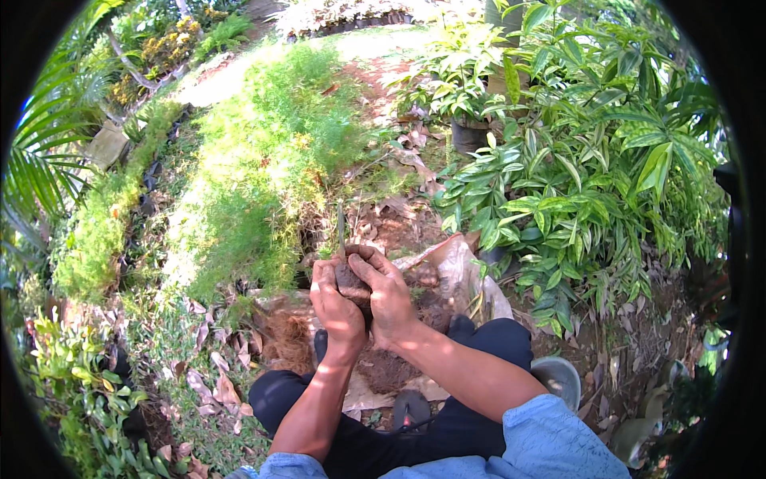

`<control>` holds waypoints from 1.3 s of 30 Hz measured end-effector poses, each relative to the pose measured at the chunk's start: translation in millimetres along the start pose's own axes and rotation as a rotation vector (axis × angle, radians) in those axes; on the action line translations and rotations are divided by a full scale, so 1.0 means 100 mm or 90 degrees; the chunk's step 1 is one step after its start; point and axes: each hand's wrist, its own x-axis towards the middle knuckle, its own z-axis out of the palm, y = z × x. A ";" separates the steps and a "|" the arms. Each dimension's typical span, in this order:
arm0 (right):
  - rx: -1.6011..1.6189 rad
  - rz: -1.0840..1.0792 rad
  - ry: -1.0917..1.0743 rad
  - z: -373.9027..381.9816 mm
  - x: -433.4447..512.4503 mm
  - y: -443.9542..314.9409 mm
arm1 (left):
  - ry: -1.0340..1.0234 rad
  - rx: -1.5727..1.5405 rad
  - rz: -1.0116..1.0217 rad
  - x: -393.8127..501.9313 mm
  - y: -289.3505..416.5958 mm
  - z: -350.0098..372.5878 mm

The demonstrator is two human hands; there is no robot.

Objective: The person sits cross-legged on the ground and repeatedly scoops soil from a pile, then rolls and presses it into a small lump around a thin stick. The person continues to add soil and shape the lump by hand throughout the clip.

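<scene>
Both hands cup a ball of dark, moist soil (352, 282) in front of me. My left hand (336, 305) wraps its left side, and my right hand (386, 290) presses on it from the right and top. A thin grey-green stem cutting (341, 230) stands upright out of the soil ball. Below the hands lies a pale woven sack (473, 272), spread on the ground. Loose soil (386, 368) is heaped on it, partly hidden by my arms. Brown coir fibre (287, 338) lies at the left of the sack.
Feathery green asparagus fern (263, 161) grows ahead on the left. Variegated leafy plants (556, 197) crowd the right, and a black pot (470, 135) stands farther back. A grey bucket (558, 380) sits beside my right knee. Dry leaves (218, 386) litter the ground at left.
</scene>
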 end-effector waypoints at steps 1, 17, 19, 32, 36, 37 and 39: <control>0.000 -0.020 0.002 0.01 -0.01 0.01 | -0.028 0.024 0.036 -0.03 -0.01 -0.02; -0.014 -0.103 0.113 -0.27 0.18 0.07 | -0.298 -0.076 -0.048 -0.07 0.07 -0.08; 0.058 -0.062 0.156 -0.27 0.22 -0.01 | -0.323 0.024 0.000 -0.10 0.10 -0.04; -0.080 0.072 -0.110 -0.02 0.06 -0.21 | -0.227 0.283 0.091 0.02 0.39 -0.06; -0.159 0.065 -0.114 -0.06 0.05 -0.19 | -0.274 0.371 0.127 -0.04 0.36 -0.05; -0.154 0.065 -0.109 -0.06 0.05 -0.19 | -0.285 0.433 0.147 -0.03 0.36 -0.05; -0.128 0.081 -0.094 -0.07 0.05 -0.19 | -0.286 0.368 0.103 -0.01 0.37 -0.06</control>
